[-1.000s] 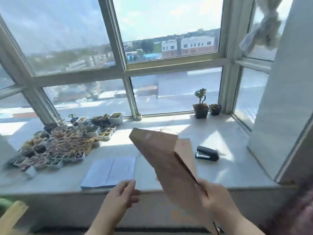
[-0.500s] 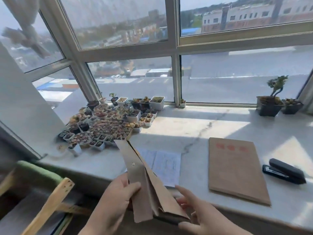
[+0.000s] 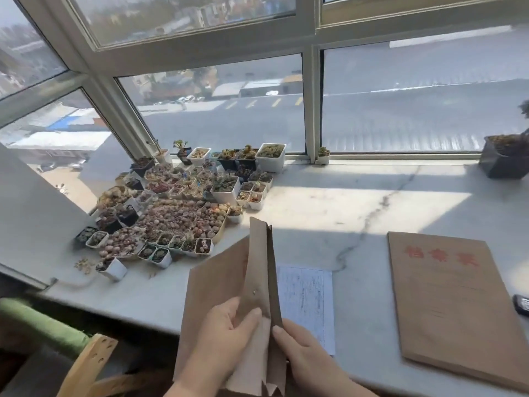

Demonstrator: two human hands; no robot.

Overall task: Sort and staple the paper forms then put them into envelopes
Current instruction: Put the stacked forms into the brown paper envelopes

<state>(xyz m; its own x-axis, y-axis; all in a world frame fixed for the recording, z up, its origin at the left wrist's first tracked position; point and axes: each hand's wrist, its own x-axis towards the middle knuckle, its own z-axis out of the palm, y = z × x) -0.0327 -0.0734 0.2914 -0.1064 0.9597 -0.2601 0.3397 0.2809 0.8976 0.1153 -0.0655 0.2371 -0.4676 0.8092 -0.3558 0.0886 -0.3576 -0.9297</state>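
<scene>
I hold a brown paper envelope [image 3: 220,285] upright over the front edge of the marble sill. My left hand [image 3: 220,339] grips its flap from the left, thumb across the paper. My right hand [image 3: 303,356] pinches the envelope's right fold. Behind the envelope the printed paper forms [image 3: 307,305] lie flat on the sill, partly hidden by it. A second brown envelope [image 3: 455,308] with red characters lies flat to the right. The black stapler [image 3: 522,305] shows only as a sliver at the right edge.
Several small pots of succulents [image 3: 183,207] crowd the sill's left half. A dark potted plant [image 3: 505,159] stands at the far right by the window. A wooden chair with a green cushion [image 3: 83,365] sits below the sill on the left.
My view has swung left and down. The envelope has come upright and both hands now hold it close together at its flap; a second ago only the right hand held it.
</scene>
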